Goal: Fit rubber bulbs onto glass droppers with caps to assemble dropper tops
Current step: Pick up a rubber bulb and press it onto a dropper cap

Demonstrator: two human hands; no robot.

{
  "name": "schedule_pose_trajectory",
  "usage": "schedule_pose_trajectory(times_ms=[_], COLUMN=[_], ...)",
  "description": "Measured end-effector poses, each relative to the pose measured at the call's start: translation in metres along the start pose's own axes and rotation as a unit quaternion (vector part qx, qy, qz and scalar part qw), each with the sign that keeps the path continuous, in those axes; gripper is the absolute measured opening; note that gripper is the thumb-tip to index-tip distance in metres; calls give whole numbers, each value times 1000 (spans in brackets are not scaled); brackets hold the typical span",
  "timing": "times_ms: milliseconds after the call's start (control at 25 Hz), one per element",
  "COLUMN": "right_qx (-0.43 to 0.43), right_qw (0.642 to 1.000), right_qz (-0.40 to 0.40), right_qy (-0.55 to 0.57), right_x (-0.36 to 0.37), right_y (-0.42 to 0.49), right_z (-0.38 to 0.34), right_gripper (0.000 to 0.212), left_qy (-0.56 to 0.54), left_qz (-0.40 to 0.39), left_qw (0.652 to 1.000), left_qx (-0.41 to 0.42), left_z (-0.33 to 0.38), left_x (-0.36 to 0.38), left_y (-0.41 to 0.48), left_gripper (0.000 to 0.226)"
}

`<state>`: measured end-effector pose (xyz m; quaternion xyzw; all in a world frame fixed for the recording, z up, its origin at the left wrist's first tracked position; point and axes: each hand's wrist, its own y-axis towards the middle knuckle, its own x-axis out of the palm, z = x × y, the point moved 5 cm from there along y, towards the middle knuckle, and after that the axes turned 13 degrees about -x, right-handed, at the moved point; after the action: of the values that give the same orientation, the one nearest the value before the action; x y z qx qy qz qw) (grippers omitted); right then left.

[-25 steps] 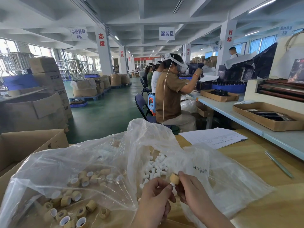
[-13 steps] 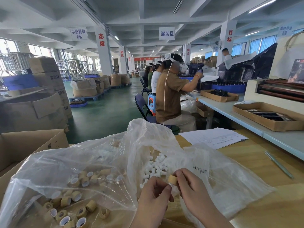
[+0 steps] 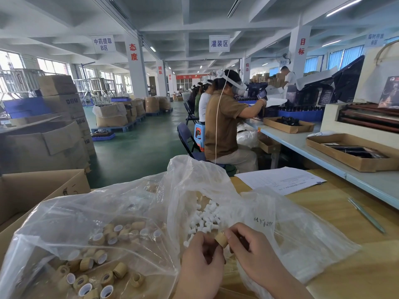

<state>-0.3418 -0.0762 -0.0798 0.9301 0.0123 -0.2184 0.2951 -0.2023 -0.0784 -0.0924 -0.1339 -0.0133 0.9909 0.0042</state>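
Right hand (image 3: 254, 255) grip: thumb + forefinger pinched on one tan cap (image 3: 221, 240), held up btwn both hands, low centre of view, just above the bag mouths. Left hand (image 3: 200, 262): fingers curled in tight vs the cap's near end, touching it. Whether that grip has anything in it, can't tell; fingertips face away from me. Only the cap's side wall shows, its inside is hidden. Dark patch in my right palm, shadow or sth held, can't say. Both wrists cut off at the bottom edge.

Left of my hands: clear bag (image 3: 71, 229) of loose caps, tan w/ white liners. Wrinkles + glare blur most of them, and the frame cuts off its lower end. Just behind the hands: second bag (image 3: 302, 240), small white bulbs (image 3: 205, 214) piled at its mouth. The rest of it is milky, contents unreadable. Handwriting on it, too small to read.

Wooden counter (image 3: 336, 208): paper sheet (image 3: 280, 180) on the far side, print too fine to read. Pen (image 3: 366, 214) off to the right, well apart from the bags. Cardboard box (image 3: 32, 190) at my left, inside hidden behind the clear bag. Ahead, person in brown shirt (image 3: 224, 126) seated at the next counter (image 3: 291, 139), back to me.
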Motion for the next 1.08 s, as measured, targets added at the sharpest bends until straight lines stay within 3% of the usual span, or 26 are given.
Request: schedule_pose_trajectory(times_ms=[160, 280, 520, 680, 1080], right_qx=[-3, 13, 61, 68, 40], right_qw=[999, 999, 994, 991, 990], right_qz=[23, 15, -26, -23, 43], right_qy=[22, 28, 86, 113, 128], right_x=[1, 4, 11, 14, 8], right_y=[-1, -2, -3, -2, -1], right_z=[-3, -1, 3, -1, -4], right_gripper=[7, 16, 32, 44, 41], left_qy=[32, 83, 174, 196, 228], left_qz=[6, 1, -17, -23, 21], left_qw=[998, 990, 970, 963, 945], left_qx=[57, 113, 167, 183, 236], left_z=[6, 12, 15, 15, 12], left_x=[-2, -3, 0, 1, 0], left_y=[-7, -11, -11, -9, -8], left_gripper=[26, 40, 44, 35, 39])
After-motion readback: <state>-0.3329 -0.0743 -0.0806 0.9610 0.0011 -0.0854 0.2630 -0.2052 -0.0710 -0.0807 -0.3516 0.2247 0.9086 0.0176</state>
